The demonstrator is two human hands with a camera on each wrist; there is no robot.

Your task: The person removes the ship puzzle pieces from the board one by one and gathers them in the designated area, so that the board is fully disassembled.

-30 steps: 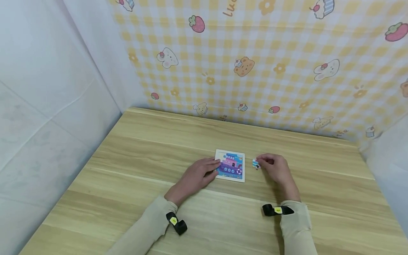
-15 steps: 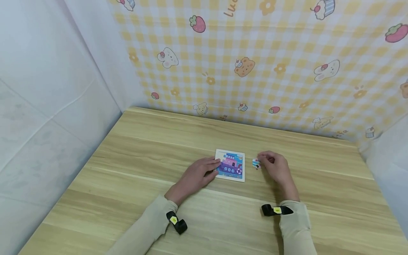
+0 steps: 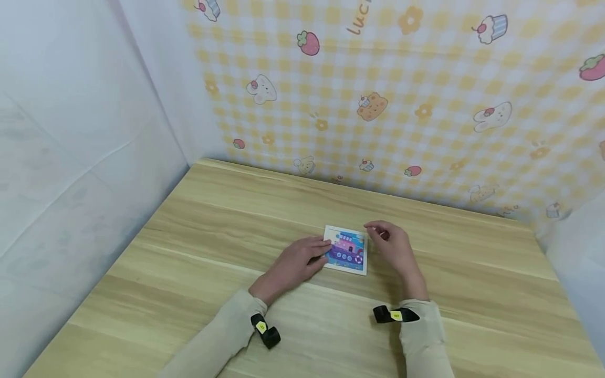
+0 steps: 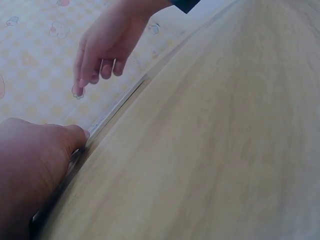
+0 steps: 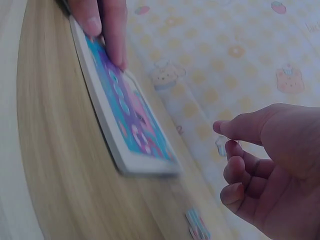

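A small framed jigsaw puzzle (image 3: 347, 254) with a pink and purple ship lies flat on the table, with a pale gap in its picture near the upper left. My left hand (image 3: 296, 262) rests at its left side, fingers on the frame edge. Above the table, just right of the puzzle, hovers my right hand (image 3: 393, 247), thumb and index finger close together. Whether a piece sits between those fingertips cannot be made out. A blue striped puzzle piece (image 5: 197, 224) lies on the table in the right wrist view; the right hand hides it in the head view.
The wooden table (image 3: 227, 226) stretches around the puzzle on all sides. A yellow checked cloth (image 3: 321, 89) with cartoon prints hangs behind its back edge. White sheeting (image 3: 94, 131) closes off the left side.
My right hand has risen from beside the loose piece and moved left toward the puzzle's upper right corner. My left hand stays on the frame. The head view has shifted slightly.
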